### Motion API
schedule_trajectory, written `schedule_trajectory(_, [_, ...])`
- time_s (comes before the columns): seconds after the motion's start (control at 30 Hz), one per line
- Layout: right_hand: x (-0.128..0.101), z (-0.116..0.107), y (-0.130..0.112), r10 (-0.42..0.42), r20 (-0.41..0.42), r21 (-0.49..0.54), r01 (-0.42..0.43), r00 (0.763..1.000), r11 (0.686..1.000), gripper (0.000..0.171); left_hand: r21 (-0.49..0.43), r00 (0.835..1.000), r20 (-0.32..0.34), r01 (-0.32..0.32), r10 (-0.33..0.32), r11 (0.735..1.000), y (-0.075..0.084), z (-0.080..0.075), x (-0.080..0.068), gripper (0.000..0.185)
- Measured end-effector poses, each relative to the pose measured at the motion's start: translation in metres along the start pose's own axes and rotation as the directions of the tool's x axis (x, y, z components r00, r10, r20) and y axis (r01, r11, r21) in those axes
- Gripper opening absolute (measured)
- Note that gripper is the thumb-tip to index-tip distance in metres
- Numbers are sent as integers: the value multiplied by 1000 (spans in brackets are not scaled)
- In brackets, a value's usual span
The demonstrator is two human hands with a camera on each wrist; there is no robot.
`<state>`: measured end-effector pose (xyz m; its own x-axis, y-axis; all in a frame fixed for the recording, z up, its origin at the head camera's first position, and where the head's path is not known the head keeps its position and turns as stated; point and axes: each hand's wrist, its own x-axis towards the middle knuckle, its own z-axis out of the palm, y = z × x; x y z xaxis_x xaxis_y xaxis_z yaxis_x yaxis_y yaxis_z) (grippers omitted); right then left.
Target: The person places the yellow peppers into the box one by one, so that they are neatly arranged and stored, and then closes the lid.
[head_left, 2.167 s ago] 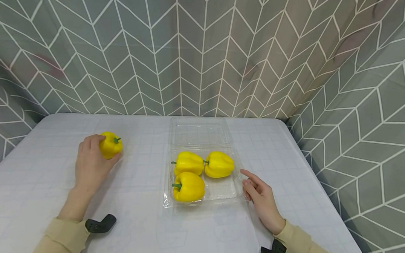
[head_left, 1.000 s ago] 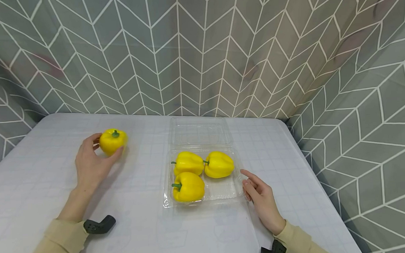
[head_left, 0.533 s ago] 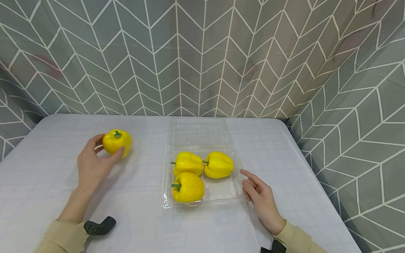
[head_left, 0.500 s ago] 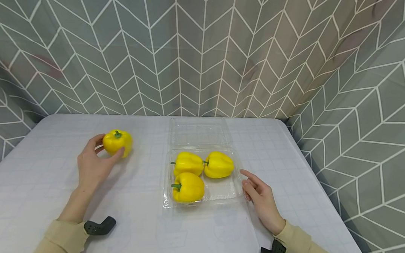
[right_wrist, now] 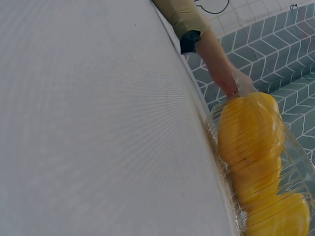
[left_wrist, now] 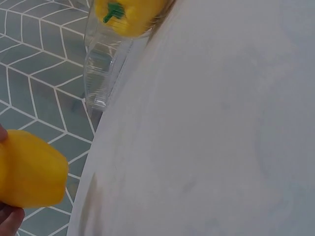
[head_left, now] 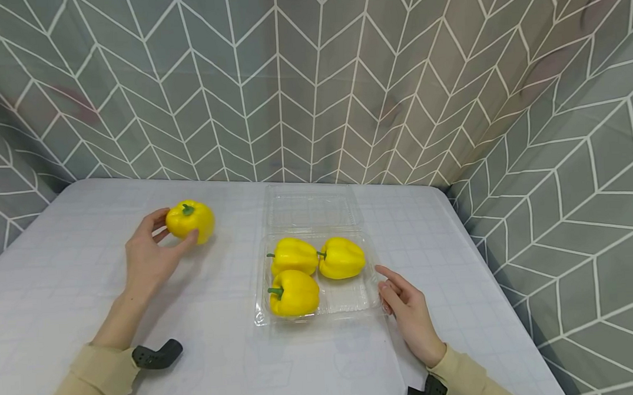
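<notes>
A: What is the left hand (head_left: 151, 255) doing?

B: It is gripping a round yellow bell pepper with a green stem (head_left: 191, 220), with thumb and fingers curling round it. The pepper is sitting on the left half of the white grid-patterned bench (head_left: 76, 278), stem pointing up, well apart from the clear plastic clamshell tray (head_left: 353, 299).

A: And the right hand (head_left: 409, 311)?

B: It is resting on the bench just beside the tray's right edge, fingers relaxed and pointing toward it, holding nothing. I cannot tell whether the fingertips are touching the plastic.

A: What is lying in the tray?

B: Three more yellow peppers (head_left: 294, 293) are lying on their sides, two at the far side and one at the near left; the near right corner is showing bare plastic. The tray's transparent lid (head_left: 310, 206) is lying open flat on the far side.
</notes>
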<state>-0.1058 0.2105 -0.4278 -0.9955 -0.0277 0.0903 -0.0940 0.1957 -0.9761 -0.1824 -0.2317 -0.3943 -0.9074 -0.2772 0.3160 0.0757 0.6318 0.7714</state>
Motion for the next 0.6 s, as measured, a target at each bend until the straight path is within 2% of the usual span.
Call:
schedule_trajectory(0.37, [0,0,0,-1,5,6,1,1000,1000,39,0,999,27,-45,45,999,8,1,-2,76])
schedule_trajectory(0.6, [0,0,0,-1,-1,2,1,1000,1000,38,-54,997,34,-61,63,997,16,2,-4,72])
